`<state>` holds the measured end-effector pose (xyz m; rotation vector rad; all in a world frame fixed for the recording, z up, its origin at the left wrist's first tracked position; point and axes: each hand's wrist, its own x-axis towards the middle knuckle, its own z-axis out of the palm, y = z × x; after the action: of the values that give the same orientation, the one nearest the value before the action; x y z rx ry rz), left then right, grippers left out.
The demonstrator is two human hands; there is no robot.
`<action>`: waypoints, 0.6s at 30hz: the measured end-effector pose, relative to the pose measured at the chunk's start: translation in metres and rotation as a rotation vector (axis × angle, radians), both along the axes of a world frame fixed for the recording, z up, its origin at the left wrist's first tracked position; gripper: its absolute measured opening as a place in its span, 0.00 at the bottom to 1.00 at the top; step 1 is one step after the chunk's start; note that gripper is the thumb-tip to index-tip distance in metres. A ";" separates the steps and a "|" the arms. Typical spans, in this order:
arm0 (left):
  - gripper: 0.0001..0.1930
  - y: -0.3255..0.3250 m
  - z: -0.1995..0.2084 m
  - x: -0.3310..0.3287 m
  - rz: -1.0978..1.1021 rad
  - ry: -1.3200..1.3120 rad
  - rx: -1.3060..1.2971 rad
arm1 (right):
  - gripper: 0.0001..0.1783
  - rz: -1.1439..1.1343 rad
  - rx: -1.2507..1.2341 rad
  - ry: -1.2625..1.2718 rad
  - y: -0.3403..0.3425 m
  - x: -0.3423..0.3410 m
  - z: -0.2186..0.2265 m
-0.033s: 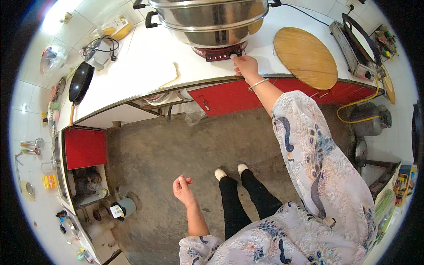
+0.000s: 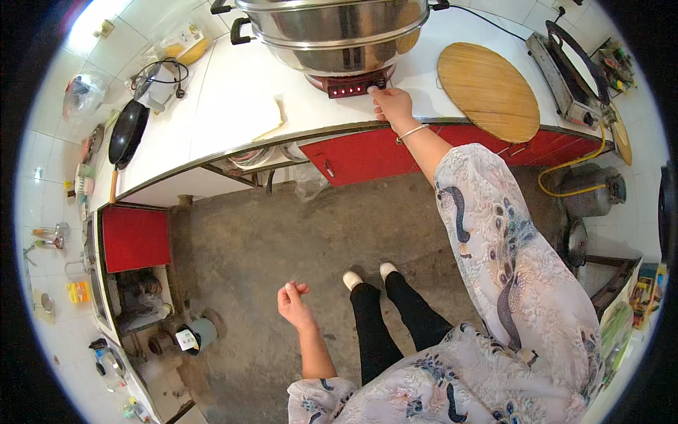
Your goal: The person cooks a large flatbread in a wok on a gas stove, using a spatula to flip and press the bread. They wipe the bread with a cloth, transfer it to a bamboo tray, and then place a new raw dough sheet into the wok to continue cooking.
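My right hand [image 2: 393, 104] reaches to the front of a dark red electric cooker base [image 2: 349, 87] with a row of lit red lights. Its thumb and fingers are closed at the right end of the panel, on what looks like a control knob [image 2: 372, 90]. On that base sits a large steel steamer pot [image 2: 332, 35] with black side handles; its top is cut off by the view. My left hand [image 2: 293, 302] hangs over the floor with its fingers curled in and nothing visible in them.
A round wooden board [image 2: 487, 92] lies right of the pot, overhanging the counter edge. Beyond it stands a gas stove [image 2: 565, 81], with a gas cylinder [image 2: 590, 189] below. At left are a black frying pan [image 2: 128, 134] and a white corded appliance [image 2: 157, 85]. A bin [image 2: 201, 333] stands on the floor.
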<state>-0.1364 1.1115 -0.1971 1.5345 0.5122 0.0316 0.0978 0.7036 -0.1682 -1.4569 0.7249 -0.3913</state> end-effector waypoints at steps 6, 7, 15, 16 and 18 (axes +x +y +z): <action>0.12 -0.011 -0.011 -0.003 0.091 0.012 -0.178 | 0.19 -0.019 -0.074 0.074 0.004 0.006 0.013; 0.12 -0.010 -0.012 -0.005 0.101 0.030 -0.183 | 0.19 -0.023 -0.101 0.099 0.005 0.006 0.014; 0.12 0.000 -0.021 -0.018 0.131 0.087 -0.226 | 0.20 0.005 -0.046 0.079 0.000 0.011 0.009; 0.12 0.000 -0.022 -0.019 0.128 0.087 -0.232 | 0.20 -0.002 -0.021 0.068 0.002 0.010 0.012; 0.12 0.000 -0.026 -0.019 0.130 0.092 -0.234 | 0.19 0.005 0.019 0.073 0.003 0.013 0.007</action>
<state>-0.1559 1.1117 -0.2227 1.2772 0.6653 0.0009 0.1104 0.7063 -0.1609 -1.4606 0.7814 -0.3284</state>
